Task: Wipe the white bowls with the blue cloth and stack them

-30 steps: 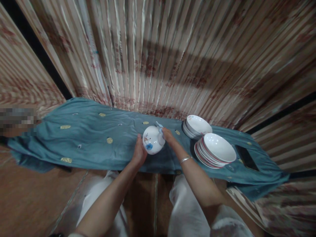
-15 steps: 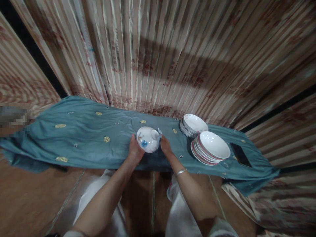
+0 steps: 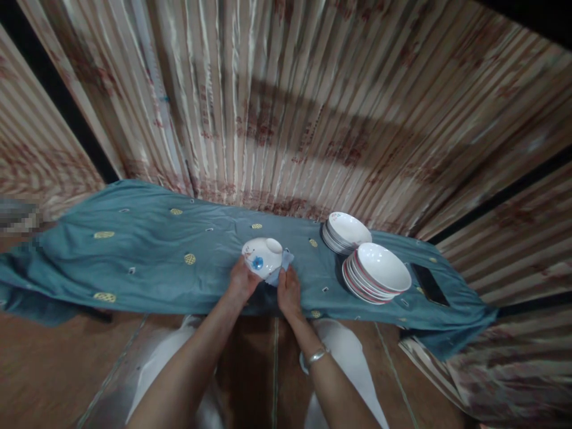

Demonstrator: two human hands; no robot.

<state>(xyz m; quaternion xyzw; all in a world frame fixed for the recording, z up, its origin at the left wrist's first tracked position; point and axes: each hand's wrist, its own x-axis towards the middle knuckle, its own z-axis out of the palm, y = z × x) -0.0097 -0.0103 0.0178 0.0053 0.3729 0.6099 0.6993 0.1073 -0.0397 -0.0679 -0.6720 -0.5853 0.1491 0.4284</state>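
Note:
A white bowl (image 3: 264,255) with a blue flower on its outside is tilted, its foot ring turned up and away from me. My left hand (image 3: 245,279) grips the bowl's left rim. On the right, my right hand (image 3: 289,289) is closed around a light blue cloth (image 3: 286,258), pressing it against the bowl's near right side. Part of the cloth lies behind the fingers and below the bowl. The bowl is held over the front part of the cloth-covered table.
To the right stand a stack of red-rimmed bowls (image 3: 378,274) and, behind it, a stack of white bowls (image 3: 346,232). A black phone (image 3: 429,284) lies farther right. The teal tablecloth (image 3: 152,262) covers the table; a pleated curtain (image 3: 268,119) hangs behind. At far left is a blurred person (image 3: 18,214).
My right hand has moved with the cloth from the bowl's right side down to its near lower right. The bowl has tipped, its foot now facing farther away.

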